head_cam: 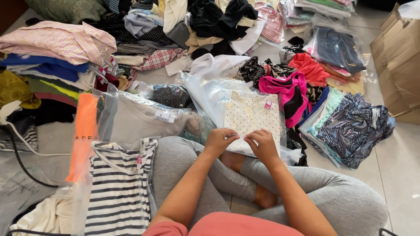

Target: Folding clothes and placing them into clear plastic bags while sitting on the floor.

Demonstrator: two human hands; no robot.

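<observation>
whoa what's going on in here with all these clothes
A person sits cross-legged on the floor with clothes piled all around. Both hands, the left hand and the right hand, pinch the near edge of a clear plastic bag holding a white dotted garment. A bagged striped top lies by the left knee, a folded paisley piece to the right.

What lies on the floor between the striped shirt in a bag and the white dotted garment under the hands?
In the head view, a grey garment in a clear bag lies between the striped shirt and the white dotted garment.
</observation>
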